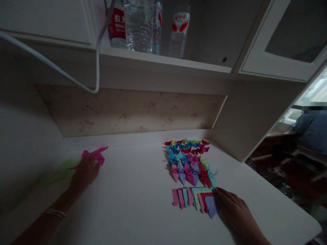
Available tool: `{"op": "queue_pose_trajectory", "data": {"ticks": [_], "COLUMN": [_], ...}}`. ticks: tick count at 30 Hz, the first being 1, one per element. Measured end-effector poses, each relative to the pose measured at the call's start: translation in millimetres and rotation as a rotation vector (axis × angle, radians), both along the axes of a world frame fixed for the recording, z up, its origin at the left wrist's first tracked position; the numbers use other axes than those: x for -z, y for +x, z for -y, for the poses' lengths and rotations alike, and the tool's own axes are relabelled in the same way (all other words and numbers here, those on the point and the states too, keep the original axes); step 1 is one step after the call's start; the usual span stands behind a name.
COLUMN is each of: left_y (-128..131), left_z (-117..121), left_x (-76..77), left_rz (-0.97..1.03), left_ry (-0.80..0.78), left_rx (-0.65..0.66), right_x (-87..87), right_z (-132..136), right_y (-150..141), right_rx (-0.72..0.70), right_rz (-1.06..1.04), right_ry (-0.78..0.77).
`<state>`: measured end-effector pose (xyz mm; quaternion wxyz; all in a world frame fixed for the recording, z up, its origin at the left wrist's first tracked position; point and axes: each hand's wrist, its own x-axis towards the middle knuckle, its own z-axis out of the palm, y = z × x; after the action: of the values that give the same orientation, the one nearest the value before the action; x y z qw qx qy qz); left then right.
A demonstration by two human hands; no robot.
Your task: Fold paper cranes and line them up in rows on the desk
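At the left of the desk, my left hand (85,172) has its fingers closed on a magenta folded-paper piece (100,158), whose pointed ends stick out past the fingers. A blurred light-green paper piece (62,170) lies beside that hand. My right hand (235,207) rests on the desk with fingers extended, fingertips touching the right edge of a fanned row of folded papers (196,195) in pink, teal, green, red and lavender. Just behind this row stand several colourful paper cranes (190,172), packed in rows toward the back wall.
The white desk (133,197) has a rounded right front corner. Above it, a shelf (163,61) holds several plastic bottles (180,30). A white cable (63,73) hangs at the upper left. A side panel (250,112) bounds the right; a blue-clothed person (313,129) is beyond.
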<state>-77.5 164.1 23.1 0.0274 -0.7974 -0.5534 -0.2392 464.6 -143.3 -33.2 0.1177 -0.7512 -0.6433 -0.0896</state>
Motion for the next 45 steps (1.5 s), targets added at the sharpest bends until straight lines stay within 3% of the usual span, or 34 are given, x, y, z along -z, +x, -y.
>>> {"op": "queue_pose_trajectory", "data": {"ticks": [8, 11, 15, 19, 24, 29, 37, 45], "left_y": [207, 258, 283, 276, 250, 223, 164, 108], "left_z": [162, 191, 203, 211, 225, 231, 233, 216], "left_x": [1.6, 6.1, 19.7, 22.9, 19.5, 26.2, 18.5, 13.5], "left_rz": [0.173, 0.107, 0.090, 0.122, 0.140, 0.131, 0.120, 0.103], "left_ry": [-0.374, -0.411, -0.401, -0.395, -0.445, -0.490, -0.576, -0.626], "left_rx": [0.595, 0.615, 0.541, 0.540, 0.598, 0.610, 0.504, 0.352], "right_x": [-10.0, -13.5, -18.8, -26.5, -31.7, -41.8, -69.9, -65.5], "right_z": [1, -3, -9, -15, -17, -25, -38, -58], "right_y": [-14, -23, -32, -38, -49, -71, -142, -209], "right_rx": [-0.157, -0.182, -0.205, -0.234, -0.236, -0.277, -0.381, -0.476], "right_rz": [-0.106, -0.117, -0.145, -0.154, -0.197, -0.261, -0.258, -0.327], "right_ry": [-0.039, -0.080, -0.159, -0.246, -0.320, -0.379, -0.446, -0.564]}}
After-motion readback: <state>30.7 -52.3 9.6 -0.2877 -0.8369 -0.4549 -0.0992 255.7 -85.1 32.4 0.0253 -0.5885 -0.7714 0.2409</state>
